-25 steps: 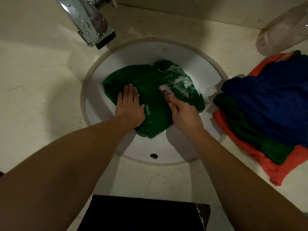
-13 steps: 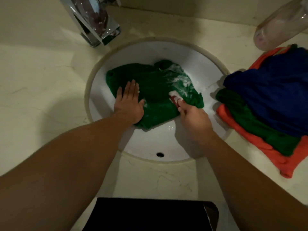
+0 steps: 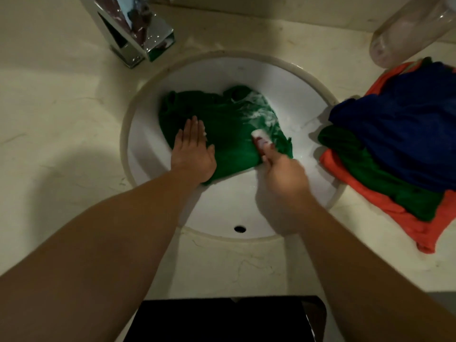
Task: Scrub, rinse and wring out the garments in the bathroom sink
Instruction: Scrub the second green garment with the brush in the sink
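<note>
Green garment (image 3: pixel 229 141): lies crumpled and wet in the bowl of the sink (image 3: pixel 283 77), towards its far half. It is spread in a rough heart shape, with folds bunched along the far edge.
Colour and surface: a deep, even green is noted. White suds (image 3: pixel 259 114) are streaked across the right part of the cloth; the left part is seen without foam.
Left hand (image 3: pixel 193 154): laid flat on the near left part of the garment, palm down, fingers straight and held together, pressing the cloth against the bowl.
Right hand (image 3: pixel 283 174): blurred. Its fingers are curled round a small white and red object (image 3: pixel 260 138), whose tip is set against the soapy right edge of the garment. What the object is cannot be told.
Sink: round and white, set below the countertop (image 3: pixel 49 119). A small dark hole (image 3: pixel 239 228) is seen in its near wall.
Tap (image 3: pixel 138 28): chrome and angular, standing at the far left of the rim.
Countertop: pale stone with faint veins.
Pile of clothes: placed on the countertop just right of the sink. A blue piece (image 3: pixel 407 124) lies on top, a green piece (image 3: pixel 370 169) below it, and an orange piece (image 3: pixel 370 191) at the bottom.
Bottle (image 3: pixel 414 28): clear plastic, seen at the far right beyond the pile.
Dark object (image 3: pixel 222 319): a black shape is seen at the near edge, below the countertop.
</note>
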